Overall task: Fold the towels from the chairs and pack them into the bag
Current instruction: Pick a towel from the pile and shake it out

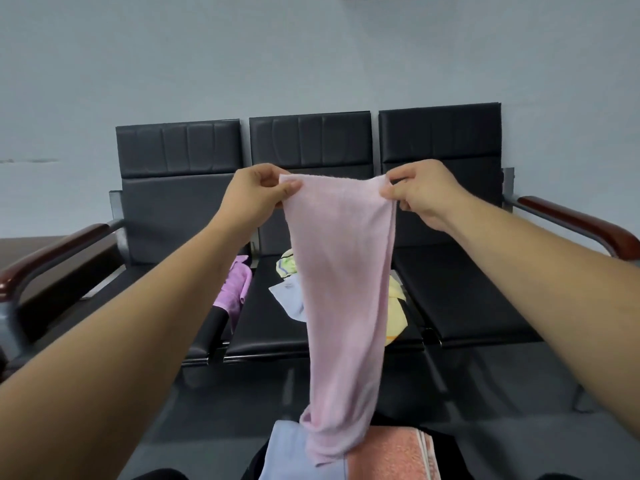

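We hold the pink towel (343,271) up in front of the middle chair (311,143), its top edge stretched level across that chair's backrest. Our left hand (258,194) takes the top left corner, thumb and fingers (291,185) closed in a pinch on the cloth. Our right hand (420,192) does the same at the top right corner, its fingers (391,192) gripping the hem. From there the towel hangs long and loose, narrowing as it drops past the front of the middle chair, and its bunched lower end rests on two folded towels close to us, well in front of that chair. These are a blue towel (284,452) and, to its right and touching it, a salmon towel (388,455). The pink tail lies across the place where they meet. Something dark shows under them, and we cannot tell what it is. On the middle chair's seat lie a green-and-yellow towel (287,263) toward the back, a white towel (289,301) just in front of it, and a yellow towel (396,306) at the right side, all partly hidden behind the pink one. A purple towel (235,289) lies crumpled on the seat left of the middle chair, right at the shared edge. Brown armrests (571,220) close the row on both sides of the middle chair, and a grey wall (311,57) stands behind it.
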### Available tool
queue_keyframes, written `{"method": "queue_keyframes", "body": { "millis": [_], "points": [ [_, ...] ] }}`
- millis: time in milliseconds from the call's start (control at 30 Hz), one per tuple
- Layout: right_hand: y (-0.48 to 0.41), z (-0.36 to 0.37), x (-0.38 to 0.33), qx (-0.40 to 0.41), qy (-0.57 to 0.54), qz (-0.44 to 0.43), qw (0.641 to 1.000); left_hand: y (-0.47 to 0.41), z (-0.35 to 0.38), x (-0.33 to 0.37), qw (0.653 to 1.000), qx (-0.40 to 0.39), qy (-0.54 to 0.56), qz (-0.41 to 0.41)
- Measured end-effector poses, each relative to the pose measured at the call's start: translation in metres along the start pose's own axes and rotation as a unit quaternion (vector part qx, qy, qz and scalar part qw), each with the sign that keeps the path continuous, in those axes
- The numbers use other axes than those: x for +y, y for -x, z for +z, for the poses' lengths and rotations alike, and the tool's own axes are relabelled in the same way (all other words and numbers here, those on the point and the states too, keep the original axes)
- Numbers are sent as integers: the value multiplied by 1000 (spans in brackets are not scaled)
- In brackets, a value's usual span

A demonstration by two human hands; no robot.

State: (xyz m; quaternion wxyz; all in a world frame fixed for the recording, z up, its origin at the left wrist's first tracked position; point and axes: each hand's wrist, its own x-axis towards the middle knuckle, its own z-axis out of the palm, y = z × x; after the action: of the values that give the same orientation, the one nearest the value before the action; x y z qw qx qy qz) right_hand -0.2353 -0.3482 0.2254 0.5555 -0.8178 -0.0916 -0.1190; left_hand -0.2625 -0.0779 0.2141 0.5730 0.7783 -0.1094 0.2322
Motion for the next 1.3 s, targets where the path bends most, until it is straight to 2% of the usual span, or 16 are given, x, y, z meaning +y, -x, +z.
{"method": "queue_keyframes", "body": {
  "millis": [67, 167, 367, 467, 533, 600, 633, 767, 900, 967, 1100, 1200, 1300],
  "points": [
    [2, 4, -4, -21, -17, 10, 1000, 2, 3, 4, 999, 3, 46, -13],
    [6, 3, -6, -100, -125, 4, 987, 3, 8, 12, 994, -30, 105, -19],
    [26, 28, -2, -266, -220, 3, 939, 5, 26, 18, 993, -51, 100, -29],
    [27, 42, 9, -226, -191, 1, 955, 8, 30, 7, 995, -32, 82, -48],
    [24, 46, 12, -177, -241, 9, 954, 11, 30, -7, 989, -29, 133, -65],
    [20, 45, 11, -155, -310, 20, 938, 17, 27, -27, 970, -87, 210, -84],
    [18, 44, 8, -156, -334, 23, 929, 22, 26, -40, 964, -132, 211, -93],
    [12, 43, 4, -179, -379, 26, 908, 50, 40, -96, 946, -261, 86, -172],
    [1, 42, 14, -138, -366, 47, 919, 70, 47, -127, 923, -301, 67, -230],
    [-4, 42, 30, -93, -321, 67, 940, 78, 47, -132, 912, -304, 105, -255],
    [-10, 55, 79, -37, -233, 132, 963, 86, 54, -129, 875, -276, 282, -280],
    [-8, 75, 118, -58, -260, 232, 935, 83, 64, -122, 852, -222, 381, -282],
    [9, 88, 142, -134, -363, 298, 873, 79, 70, -126, 826, -174, 455, -284]
  ]
}}
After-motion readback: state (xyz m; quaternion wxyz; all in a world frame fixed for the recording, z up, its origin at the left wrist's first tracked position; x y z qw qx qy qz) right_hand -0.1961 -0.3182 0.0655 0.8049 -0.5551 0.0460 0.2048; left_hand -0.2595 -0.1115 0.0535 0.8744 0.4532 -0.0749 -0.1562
